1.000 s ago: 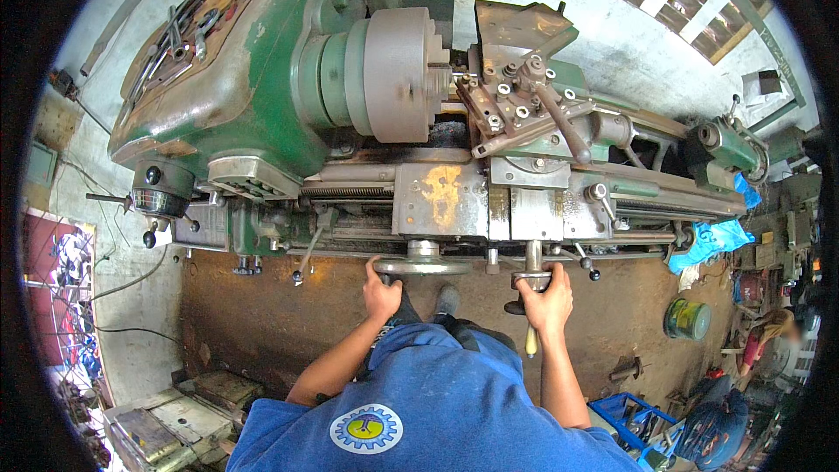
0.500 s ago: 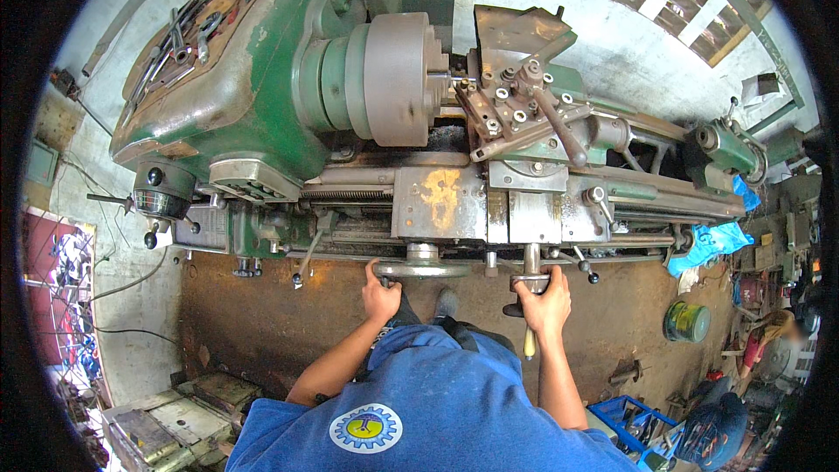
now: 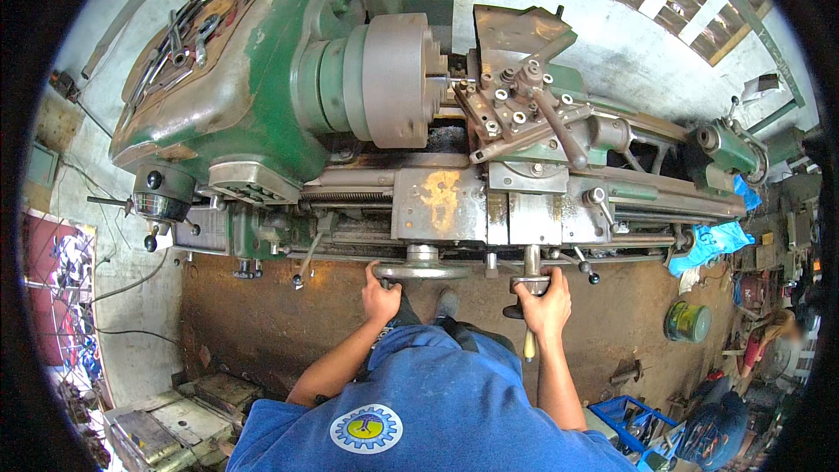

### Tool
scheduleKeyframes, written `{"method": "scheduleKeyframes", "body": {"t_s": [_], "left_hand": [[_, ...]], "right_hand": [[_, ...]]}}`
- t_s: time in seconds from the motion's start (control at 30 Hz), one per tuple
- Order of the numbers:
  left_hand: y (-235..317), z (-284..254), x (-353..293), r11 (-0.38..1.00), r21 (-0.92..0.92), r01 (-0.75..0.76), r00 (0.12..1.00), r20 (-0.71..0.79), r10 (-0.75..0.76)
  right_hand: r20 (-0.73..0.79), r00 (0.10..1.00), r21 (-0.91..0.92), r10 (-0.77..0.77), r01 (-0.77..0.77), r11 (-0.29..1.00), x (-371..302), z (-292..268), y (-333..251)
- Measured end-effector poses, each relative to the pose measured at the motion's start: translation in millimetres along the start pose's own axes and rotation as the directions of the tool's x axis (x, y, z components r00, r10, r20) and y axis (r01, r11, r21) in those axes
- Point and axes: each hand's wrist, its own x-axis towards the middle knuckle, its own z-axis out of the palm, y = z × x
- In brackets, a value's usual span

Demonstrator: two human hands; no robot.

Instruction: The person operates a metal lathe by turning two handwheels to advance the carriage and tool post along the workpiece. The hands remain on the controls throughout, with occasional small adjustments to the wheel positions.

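Head view looks straight down on us in our blue work shirt with its round cog badge, both bare forearms reaching forward from the lower edge. Our left hand is closed around the left rim of the broad grey metal carriage handwheel, which sits flat against the front of the machine's apron. Our right hand is wrapped tight on the smaller steel cross-slide crank handle, well apart from the handwheel and to its right; a pale wooden-looking grip pokes out below that fist. Between our arms we see the toe of a grey shoe on the brown, oil-stained floor.

Just beyond the hands lies the grey apron plate with a yellow smear of paint, and past it the long bed of the old green metal lathe. Above the apron stands the dark steel tool post with its ring of square-headed bolts, a long lever angled across it. Its left edge sits just beside the big grey cylindrical chuck, with a thin workpiece between them. Spanners lie on top of the green headstock at far left. Off to the right we see the green tailstock, a bright blue rag draped on the bed end, and a green round tin on the floor. Farthest off is the whitewashed wall.
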Motion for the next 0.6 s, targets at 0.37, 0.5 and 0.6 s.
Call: {"method": "scheduleKeyframes", "body": {"t_s": [0.37, 0.5, 0.6], "left_hand": [[-6.1, 1.0, 3.3, 1.0, -0.011, -0.024, 0.999, 0.021, 0.025], [-5.7, 0.3, 3.7, 1.0, 0.02, -0.01, 1.0, 0.024, 0.01], [-7.0, 1.1, 2.5, 0.998, -0.015, -0.053, 0.999, 0.004, 0.053]], "right_hand": [[-0.013, 1.0, 0.001, -0.007, 0.007, 1.0, -0.1, 0.5, 0.1], [-0.011, 1.0, -0.001, -0.008, 0.008, 1.0, 0.3, 1.4, 0.6], [-0.011, 1.0, 0.005, -0.012, 0.012, 1.0, 0.6, 1.8, 2.0]]}}
